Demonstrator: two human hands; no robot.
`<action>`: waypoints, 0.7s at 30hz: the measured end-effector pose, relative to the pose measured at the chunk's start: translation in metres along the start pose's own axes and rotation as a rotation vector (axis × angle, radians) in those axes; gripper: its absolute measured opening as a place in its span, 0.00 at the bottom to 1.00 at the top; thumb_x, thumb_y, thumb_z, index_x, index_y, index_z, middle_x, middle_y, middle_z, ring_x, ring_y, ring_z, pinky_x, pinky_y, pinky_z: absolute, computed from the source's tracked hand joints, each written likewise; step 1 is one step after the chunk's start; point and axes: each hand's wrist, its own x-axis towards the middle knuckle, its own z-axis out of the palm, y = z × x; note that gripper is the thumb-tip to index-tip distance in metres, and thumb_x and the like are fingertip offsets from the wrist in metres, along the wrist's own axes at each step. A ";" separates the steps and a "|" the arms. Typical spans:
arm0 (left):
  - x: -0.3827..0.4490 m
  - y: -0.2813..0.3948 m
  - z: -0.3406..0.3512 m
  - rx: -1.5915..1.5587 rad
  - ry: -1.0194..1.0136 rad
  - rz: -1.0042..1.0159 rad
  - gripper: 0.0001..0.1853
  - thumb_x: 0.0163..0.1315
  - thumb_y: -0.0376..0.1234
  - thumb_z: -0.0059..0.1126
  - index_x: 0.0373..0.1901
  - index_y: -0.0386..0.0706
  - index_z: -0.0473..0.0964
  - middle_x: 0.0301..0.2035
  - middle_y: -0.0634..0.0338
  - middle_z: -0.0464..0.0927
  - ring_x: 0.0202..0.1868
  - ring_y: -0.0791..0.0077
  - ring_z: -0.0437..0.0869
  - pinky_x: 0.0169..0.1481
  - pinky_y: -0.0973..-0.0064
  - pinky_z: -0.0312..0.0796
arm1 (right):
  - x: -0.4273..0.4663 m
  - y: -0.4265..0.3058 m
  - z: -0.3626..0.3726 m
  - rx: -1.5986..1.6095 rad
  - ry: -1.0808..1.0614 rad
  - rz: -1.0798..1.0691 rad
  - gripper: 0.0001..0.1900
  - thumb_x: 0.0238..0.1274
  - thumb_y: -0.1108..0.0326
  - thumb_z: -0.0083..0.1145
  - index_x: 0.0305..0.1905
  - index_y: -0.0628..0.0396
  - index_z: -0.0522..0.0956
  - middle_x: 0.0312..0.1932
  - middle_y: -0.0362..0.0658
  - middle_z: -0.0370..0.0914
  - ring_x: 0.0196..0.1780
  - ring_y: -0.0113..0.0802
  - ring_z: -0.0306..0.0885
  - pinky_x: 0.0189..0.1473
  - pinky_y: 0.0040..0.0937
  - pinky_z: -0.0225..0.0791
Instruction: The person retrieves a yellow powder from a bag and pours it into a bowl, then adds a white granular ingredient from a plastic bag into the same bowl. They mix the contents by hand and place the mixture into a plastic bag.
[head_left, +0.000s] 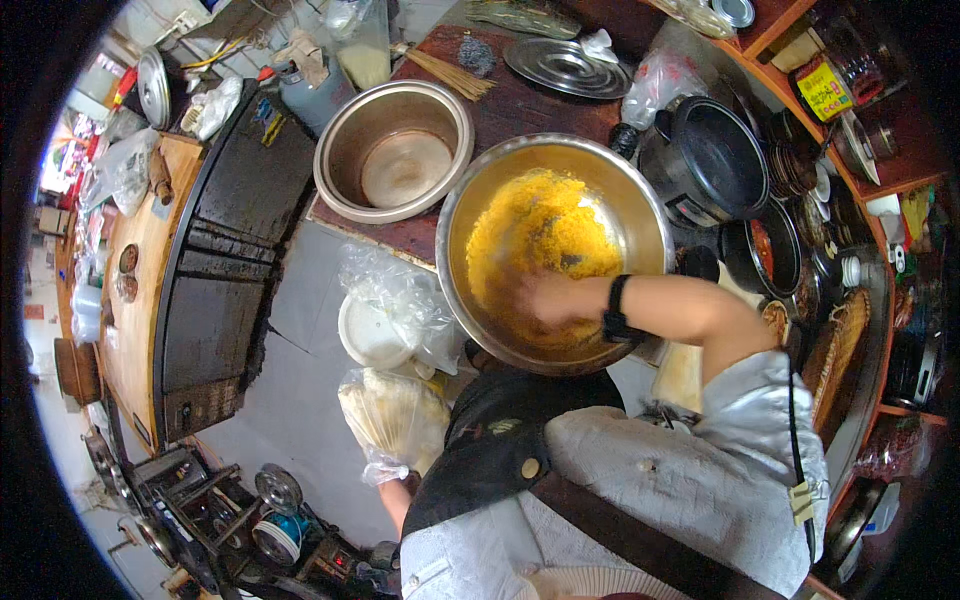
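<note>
A large steel bowl (456, 300) holds loose yellow crumbly food (551, 202), perhaps rice or grain. My right hand (551, 300), blurred and with a black band at its wrist, is down in this food near the bowl's close side; its fingers are not clear. Low at my left side, my left hand (397, 480) is beside clear plastic gathered round a bundle of pale, ribbed stuff (394, 420). The plastic and the bundle hide the fingers, so the grip is unclear. An empty metal pot (409, 169) stands just left of the bowl.
A steel lid (568, 67) and a straw whisk (450, 71) lie on the dark red table (517, 112). To the right are a black cooker pot (720, 161) and a pan with red sauce (763, 247). A white bucket lid (375, 330) under clear plastic is below the table edge.
</note>
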 end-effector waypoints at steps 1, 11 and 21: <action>0.002 0.001 0.001 0.003 -0.006 -0.002 0.14 0.76 0.46 0.45 0.42 0.45 0.70 0.22 0.64 0.70 0.17 0.76 0.68 0.19 0.74 0.57 | -0.019 -0.015 -0.026 -0.134 -0.089 -0.130 0.32 0.60 0.63 0.59 0.70 0.53 0.69 0.68 0.47 0.70 0.72 0.51 0.64 0.72 0.58 0.59; 0.000 0.002 0.003 0.007 -0.022 -0.009 0.14 0.76 0.46 0.46 0.42 0.45 0.70 0.22 0.64 0.70 0.18 0.75 0.69 0.19 0.74 0.57 | -0.008 0.025 0.018 0.242 -0.152 0.550 0.36 0.61 0.69 0.56 0.75 0.58 0.61 0.80 0.61 0.47 0.79 0.63 0.51 0.71 0.55 0.61; -0.011 -0.010 -0.012 -0.005 0.027 -0.022 0.15 0.75 0.46 0.46 0.42 0.45 0.70 0.23 0.63 0.71 0.18 0.74 0.69 0.19 0.74 0.57 | -0.107 0.101 -0.007 -0.086 -0.072 0.676 0.26 0.67 0.63 0.52 0.70 0.49 0.71 0.77 0.55 0.55 0.74 0.53 0.62 0.63 0.49 0.70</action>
